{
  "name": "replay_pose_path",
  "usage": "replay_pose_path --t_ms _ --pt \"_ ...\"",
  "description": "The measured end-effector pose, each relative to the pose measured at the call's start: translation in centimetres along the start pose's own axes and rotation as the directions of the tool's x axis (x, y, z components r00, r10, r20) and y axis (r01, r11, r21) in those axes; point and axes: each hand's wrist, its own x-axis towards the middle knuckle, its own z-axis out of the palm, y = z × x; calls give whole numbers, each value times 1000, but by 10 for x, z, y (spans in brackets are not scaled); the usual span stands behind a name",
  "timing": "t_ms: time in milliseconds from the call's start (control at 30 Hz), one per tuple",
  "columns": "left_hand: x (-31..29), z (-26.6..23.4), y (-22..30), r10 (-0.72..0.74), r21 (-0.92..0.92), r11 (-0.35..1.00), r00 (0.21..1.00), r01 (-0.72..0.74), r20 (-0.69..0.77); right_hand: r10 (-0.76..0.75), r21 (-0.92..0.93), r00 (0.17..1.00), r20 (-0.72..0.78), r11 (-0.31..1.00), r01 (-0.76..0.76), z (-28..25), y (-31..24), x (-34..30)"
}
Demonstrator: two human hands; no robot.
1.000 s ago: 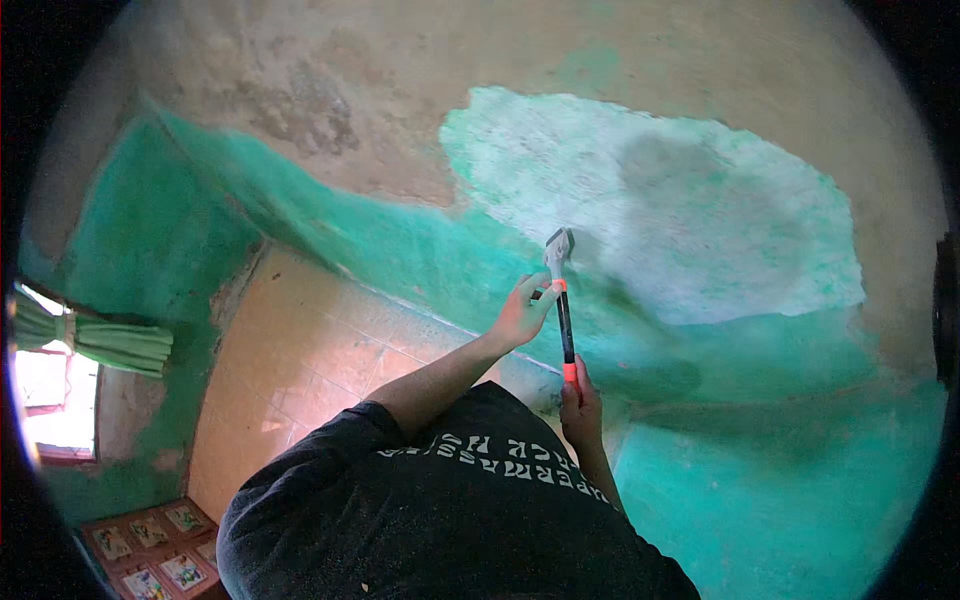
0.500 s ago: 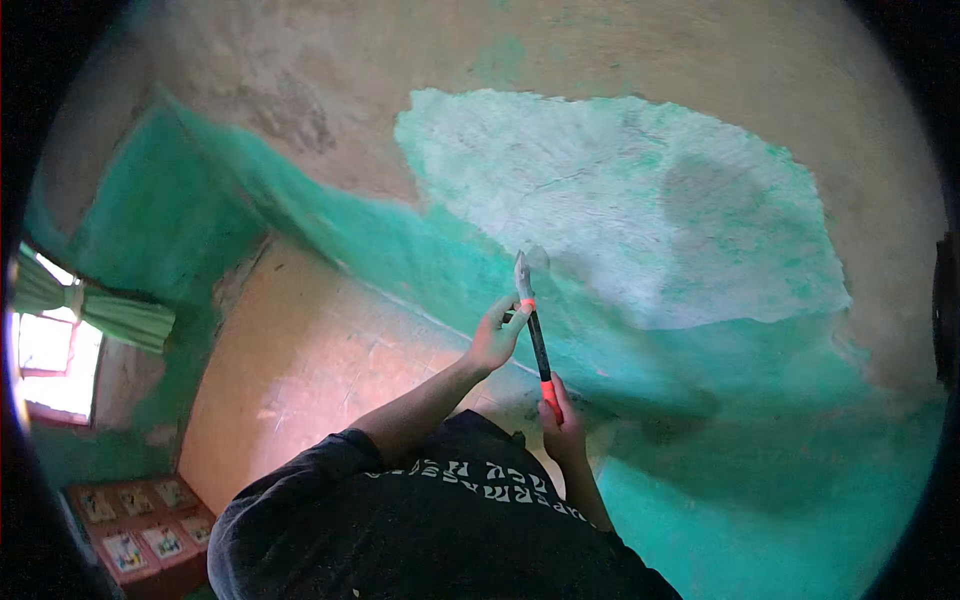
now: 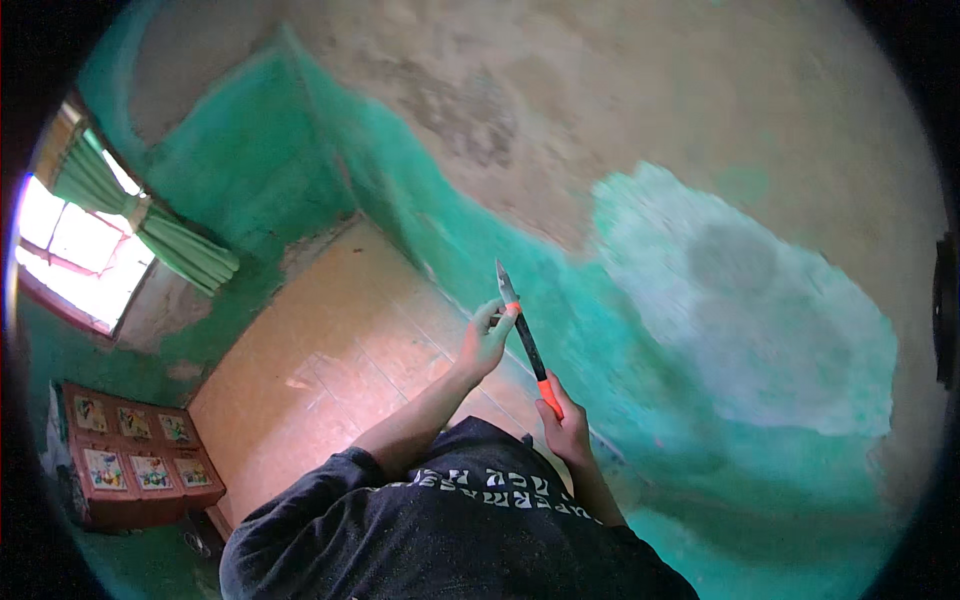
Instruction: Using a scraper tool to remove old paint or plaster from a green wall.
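Since half a second ago the whole view's been swung toward the left, so the pale patch (image 3: 790, 345) is pushed way over to the right and the scraper (image 3: 530, 345) is seen in front of plain green paint instead of by the patch edge. Its head is also turned edge-on and leaned more to the left.

As for the fingers: on the left hand (image 3: 485, 345) they're curled narrow around the tool's neck, right at the orange collar, thumb side facing up. The right hand (image 3: 567, 430) is closed around the orange grip at the bottom end. So the scraper is held by both hands, with the black shaft running bare between them and the grey head poking out past the left fingers. Whether the wall is touched by the tip can't be told from here.

Further out, green paint is topped by bare brownish plaster on the wall (image 3: 450, 210). Down to the left there's the tan tiled floor (image 3: 310, 350), then a reddish cabinet (image 3: 140, 505) with picture panels, and a bright window (image 3: 85, 240) partly covered by a tied green curtain (image 3: 185, 245).
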Motion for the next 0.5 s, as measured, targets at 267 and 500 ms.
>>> replay_pose_path --t_ms 267,500 --pt "99 -153 26 92 114 991 982 -74 -162 -176 52 983 55 983 174 121 -53 137" --pt "189 -189 35 147 148 980 984 -131 -103 -35 80 999 -23 996 36 145 -84 211"
